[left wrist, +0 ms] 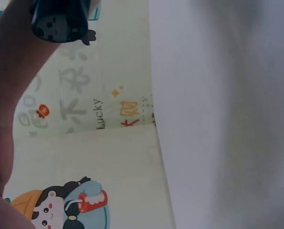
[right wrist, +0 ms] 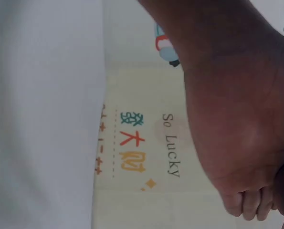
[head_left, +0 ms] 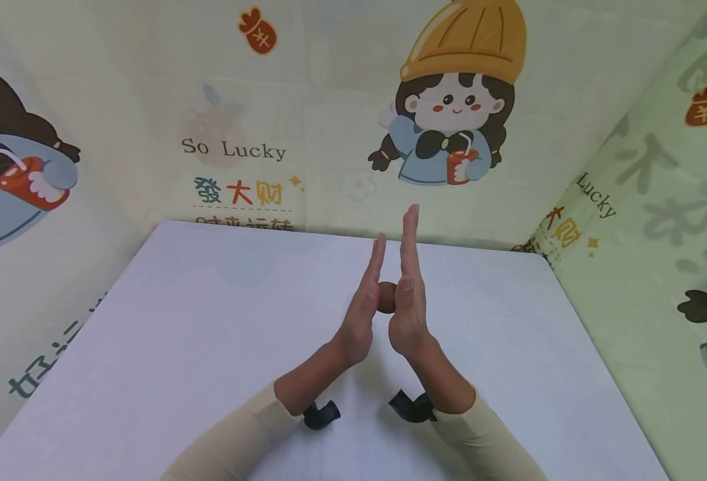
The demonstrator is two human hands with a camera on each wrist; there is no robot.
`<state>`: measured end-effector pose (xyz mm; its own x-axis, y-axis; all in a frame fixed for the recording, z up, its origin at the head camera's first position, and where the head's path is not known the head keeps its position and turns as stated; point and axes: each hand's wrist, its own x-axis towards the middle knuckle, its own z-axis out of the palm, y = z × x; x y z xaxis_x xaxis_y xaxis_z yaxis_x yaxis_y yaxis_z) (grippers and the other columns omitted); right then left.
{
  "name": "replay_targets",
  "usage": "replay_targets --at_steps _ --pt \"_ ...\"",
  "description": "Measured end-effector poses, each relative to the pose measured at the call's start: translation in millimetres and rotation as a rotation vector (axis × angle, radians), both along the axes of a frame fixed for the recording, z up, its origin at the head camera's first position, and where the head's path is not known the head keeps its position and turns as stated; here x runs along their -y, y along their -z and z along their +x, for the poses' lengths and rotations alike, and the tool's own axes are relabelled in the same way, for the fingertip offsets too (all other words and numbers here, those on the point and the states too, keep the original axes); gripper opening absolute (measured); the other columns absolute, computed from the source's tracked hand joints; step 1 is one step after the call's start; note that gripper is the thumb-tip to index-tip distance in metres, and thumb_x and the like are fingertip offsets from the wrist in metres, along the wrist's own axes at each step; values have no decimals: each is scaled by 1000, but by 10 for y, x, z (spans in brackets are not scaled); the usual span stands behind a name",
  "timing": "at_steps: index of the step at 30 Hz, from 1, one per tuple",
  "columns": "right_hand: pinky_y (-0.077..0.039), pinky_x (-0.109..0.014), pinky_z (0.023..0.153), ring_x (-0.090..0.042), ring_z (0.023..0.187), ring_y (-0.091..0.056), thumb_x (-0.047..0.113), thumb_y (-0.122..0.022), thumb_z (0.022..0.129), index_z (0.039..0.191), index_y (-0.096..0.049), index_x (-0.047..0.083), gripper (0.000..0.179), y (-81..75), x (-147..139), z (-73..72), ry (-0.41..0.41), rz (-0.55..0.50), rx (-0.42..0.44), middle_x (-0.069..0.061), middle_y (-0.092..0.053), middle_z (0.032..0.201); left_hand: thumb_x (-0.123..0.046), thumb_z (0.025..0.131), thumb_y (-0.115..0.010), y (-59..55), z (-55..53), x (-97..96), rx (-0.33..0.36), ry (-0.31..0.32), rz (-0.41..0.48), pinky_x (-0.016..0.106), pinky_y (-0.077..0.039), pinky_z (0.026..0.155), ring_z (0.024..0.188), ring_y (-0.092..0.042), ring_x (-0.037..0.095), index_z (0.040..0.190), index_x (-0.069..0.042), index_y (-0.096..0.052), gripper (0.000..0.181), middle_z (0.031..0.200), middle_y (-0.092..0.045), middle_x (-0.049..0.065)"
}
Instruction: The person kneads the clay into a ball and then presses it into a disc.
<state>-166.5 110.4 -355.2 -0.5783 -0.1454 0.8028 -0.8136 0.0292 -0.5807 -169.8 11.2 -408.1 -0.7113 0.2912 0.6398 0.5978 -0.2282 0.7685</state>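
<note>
Between the two palms sits a small brown ball (head_left: 386, 297), above the white table in the head view. My left hand (head_left: 362, 310) touches it from the left, and my right hand (head_left: 410, 307) from the right. Both hands stand upright with straight fingers pointing up and away, the palms facing each other. At the fingertips the hands are apart. One palm with its fingers (right wrist: 249, 205) fills the right side of the right wrist view, beside a dark rounded shape at the edge. Only parts of an arm and hand show at the left of the left wrist view.
The white table (head_left: 209, 347) spreads under both arms. Printed cloth (head_left: 329, 100) with cartoon girls and lettering stands behind it and at both sides. Black straps, the left one (head_left: 322, 415) and the right one (head_left: 412, 406), stick out at the wrists by the pale sleeves.
</note>
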Motion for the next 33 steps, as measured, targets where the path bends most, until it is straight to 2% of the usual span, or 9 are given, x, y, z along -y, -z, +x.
replay_targets --at_steps 4,8,17,19,23,26,28,31,33 --pt "-2 -55 126 -31 161 6 58 -20 111 164 1 -8 86 26 -17 -29 -4 -5 4 -12 4 176 -48 113 -17 -48 65 -8 -7 -5 4 45 -19 124 114 -54 18 169 -9 -3 70 175 -14 4" --pt "-2 -55 126 -31 161 6 57 -20 112 164 0 -7 86 59 -32 -63 -16 -12 13 -12 4 176 -50 113 -18 -102 103 -17 -29 -2 14 49 -6 127 157 -19 22 169 -6 -2 73 177 1 1" --pt "-4 -53 126 -27 161 2 57 -20 112 166 -1 -2 83 123 -19 -42 -58 -11 67 -11 4 176 -48 113 -18 -236 128 17 -59 -41 38 45 -17 125 126 -45 11 169 -5 -2 72 177 1 2" --pt "-7 -52 126 -18 150 -33 58 -19 112 167 -1 0 82 142 -6 -28 -60 -9 82 -10 4 176 -48 113 -18 -266 124 30 -60 -45 45 38 -30 117 101 -51 8 169 -6 -2 72 177 1 2" --pt "-10 -52 126 -15 137 -44 57 -18 112 167 -2 0 80 162 39 -8 -64 -6 95 -11 4 176 -52 112 -19 -338 88 60 -58 -51 64 28 -45 85 77 -50 8 169 -8 -1 75 176 -6 1" --pt "-10 -52 126 -22 138 -43 54 -17 113 166 -2 -2 78 180 75 1 -78 -5 87 -14 5 176 -55 111 -19 -390 51 90 -66 -62 78 33 -43 100 100 -54 15 169 -8 -2 77 176 -6 1" --pt "-9 -51 126 -25 146 -38 51 -17 114 166 -2 -2 77 199 98 6 -86 -2 77 -15 5 175 -54 111 -19 -431 31 111 -83 -77 80 45 -24 121 139 -40 20 169 -6 -2 77 177 2 2" --pt "-28 -42 119 -15 98 -56 51 -17 114 167 -2 0 76 223 126 11 -98 3 81 -15 -40 162 -52 111 -19 -490 -7 147 -98 -88 92 53 -8 125 157 -15 23 168 -4 -1 76 177 3 3" --pt "-34 -38 114 -15 98 -56 52 -17 114 168 -2 2 75 232 144 14 -102 10 91 -14 -57 136 -51 111 -19 -532 -36 170 -106 -97 100 52 -3 126 161 3 23 168 -2 0 77 177 3 5"
